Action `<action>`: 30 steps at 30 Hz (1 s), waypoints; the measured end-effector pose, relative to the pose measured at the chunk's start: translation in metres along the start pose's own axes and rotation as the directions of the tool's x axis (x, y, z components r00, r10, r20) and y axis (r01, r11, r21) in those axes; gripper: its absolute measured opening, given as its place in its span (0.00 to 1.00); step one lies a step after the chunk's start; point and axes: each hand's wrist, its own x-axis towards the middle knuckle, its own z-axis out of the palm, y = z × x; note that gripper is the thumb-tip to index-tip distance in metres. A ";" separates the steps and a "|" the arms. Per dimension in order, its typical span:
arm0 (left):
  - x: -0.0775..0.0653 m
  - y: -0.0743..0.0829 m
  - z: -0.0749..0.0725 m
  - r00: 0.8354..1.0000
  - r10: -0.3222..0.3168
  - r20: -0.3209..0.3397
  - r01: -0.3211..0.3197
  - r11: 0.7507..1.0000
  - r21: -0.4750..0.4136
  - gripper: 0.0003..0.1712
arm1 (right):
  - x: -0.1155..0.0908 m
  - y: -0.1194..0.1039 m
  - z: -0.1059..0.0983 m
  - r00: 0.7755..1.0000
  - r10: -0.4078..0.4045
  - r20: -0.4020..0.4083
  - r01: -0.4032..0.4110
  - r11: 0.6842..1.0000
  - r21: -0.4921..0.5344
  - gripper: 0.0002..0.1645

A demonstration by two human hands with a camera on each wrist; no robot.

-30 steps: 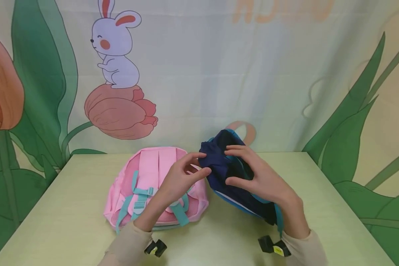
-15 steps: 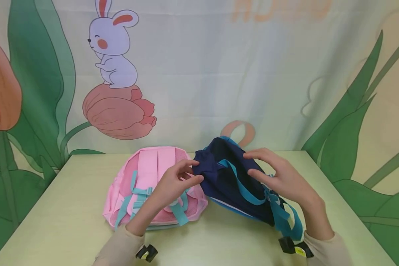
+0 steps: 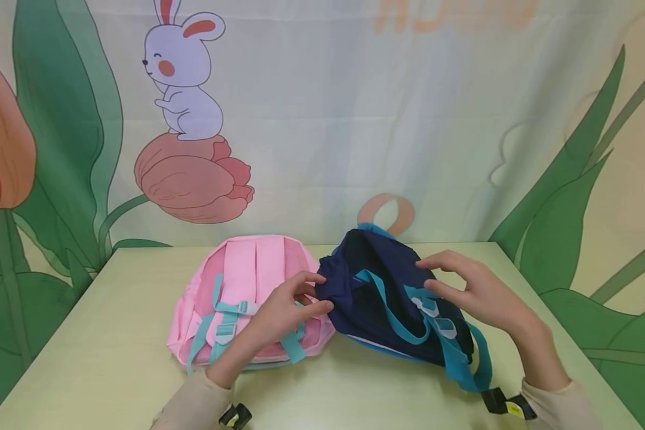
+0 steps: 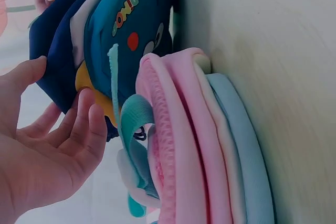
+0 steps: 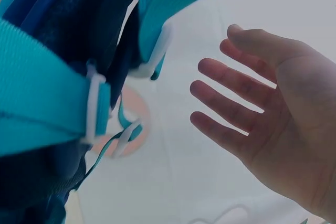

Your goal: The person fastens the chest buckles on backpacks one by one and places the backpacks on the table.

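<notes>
A navy-blue backpack [image 3: 349, 310] with bright blue straps lies tilted, strap side up, right of the middle in the head view. My left hand [image 3: 287, 307] pinches its left end between thumb and fingers. The left wrist view shows the backpack's teal front [image 4: 118, 30] with a cartoon face and colourful letters, and my left fingers [image 4: 79, 129] at the navy edge. My right hand [image 3: 481, 292] hovers over its right side, fingers spread and holding nothing. In the right wrist view, that hand [image 5: 268, 98] is apart from the blue straps [image 5: 42, 98] and their white buckles.
A pink backpack [image 3: 239, 257] with mint straps lies strap side up on the pale table [image 3: 102, 334], directly left of the navy one and partly behind my left forearm. A curtain [image 3: 312, 119] printed with a rabbit and tulips hangs behind the table.
My right hand has drawn back to the right, off the navy backpack, and its straps have come into view. The backpack has settled lower. My left hand keeps its hold, slightly lower.
</notes>
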 end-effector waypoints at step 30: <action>0.008 0.002 0.054 0.965 -0.018 0.260 -0.065 0.950 0.307 0.41 | -0.048 0.071 0.001 0.991 0.089 0.098 -0.092 0.996 0.022 0.18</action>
